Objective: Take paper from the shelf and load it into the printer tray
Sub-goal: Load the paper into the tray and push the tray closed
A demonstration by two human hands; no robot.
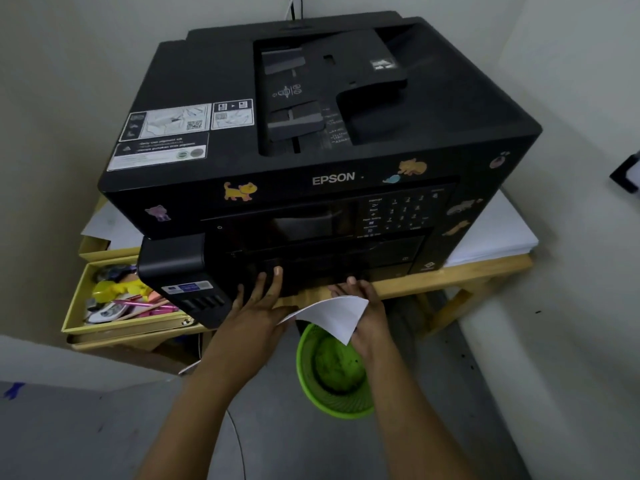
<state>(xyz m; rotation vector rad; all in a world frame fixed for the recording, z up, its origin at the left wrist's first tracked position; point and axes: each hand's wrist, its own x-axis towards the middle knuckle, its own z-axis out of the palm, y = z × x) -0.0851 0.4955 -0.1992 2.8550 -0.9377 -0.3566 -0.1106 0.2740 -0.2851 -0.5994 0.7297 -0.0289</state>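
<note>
From the head view, both hands reach under the front of the black Epson printer (311, 140): the left hand (258, 299) lies spread against the lower tray front (311, 268), while the right hand (367, 306) pinches a sheet of white paper (334, 315) just below it. The tray looks closed. I'd say pull it fully out with 1 hand first, then slide the sheet in flat and square, not curled as now.

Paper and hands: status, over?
Right hand holds paper at printer front. Left hand on tray front. Bin below; nothing blocking.
</note>
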